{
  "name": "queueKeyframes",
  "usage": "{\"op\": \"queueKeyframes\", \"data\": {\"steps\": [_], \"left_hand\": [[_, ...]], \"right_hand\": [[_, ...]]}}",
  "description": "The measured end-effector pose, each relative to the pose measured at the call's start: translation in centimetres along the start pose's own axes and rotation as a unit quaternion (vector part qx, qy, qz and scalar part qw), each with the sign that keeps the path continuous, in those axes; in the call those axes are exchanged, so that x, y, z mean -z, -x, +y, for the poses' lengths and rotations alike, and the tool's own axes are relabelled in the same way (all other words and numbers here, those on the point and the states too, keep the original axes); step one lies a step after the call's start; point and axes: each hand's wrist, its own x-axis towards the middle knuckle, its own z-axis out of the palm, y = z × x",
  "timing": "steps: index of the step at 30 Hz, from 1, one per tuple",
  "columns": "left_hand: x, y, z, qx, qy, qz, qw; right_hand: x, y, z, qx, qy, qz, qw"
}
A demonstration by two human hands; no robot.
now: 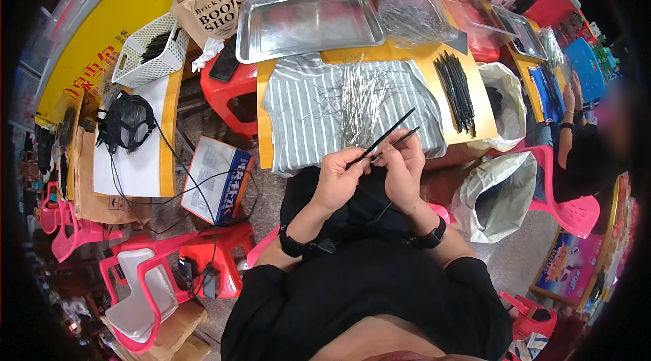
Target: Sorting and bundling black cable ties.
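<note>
My left hand [337, 180] is closed around a thin black stick [392, 132] that slants up to the right. Close beside it, my right hand [405, 170] pinches another thin black length [405, 137]; whether the two are joined between my fingers is hidden. Just beyond my hands, a loose pile of thin silvery wires [361, 100] lies on a grey-and-white striped cloth [291, 117]. To the right of the cloth, a bundle of similar black sticks [456, 93] rests on the yellow tabletop [483, 113].
A metal tray [308, 22] and a clear bag of dark pieces [410, 15] sit at the table's far side. Whitish sacks [491, 195] stand at right. Leftward are a red stool [230, 93], a white basket [152, 49] and trailing cables. Another person [590, 137] sits far right.
</note>
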Motion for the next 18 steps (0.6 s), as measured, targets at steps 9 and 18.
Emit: {"op": "queueKeyframes", "data": {"steps": [9, 18], "left_hand": [[7.4, -7.6, 7.3, -0.053, -0.053, 0.126, 0.989], [18.0, -25.5, 7.8, -0.019, -0.601, 0.288, 0.745]], "right_hand": [[2.5, -1.1, -2.1, -0.103, 0.024, -0.096, 0.990], [5.7, -1.4, -1.8, -0.055, 0.120, -0.097, 0.986]]}}
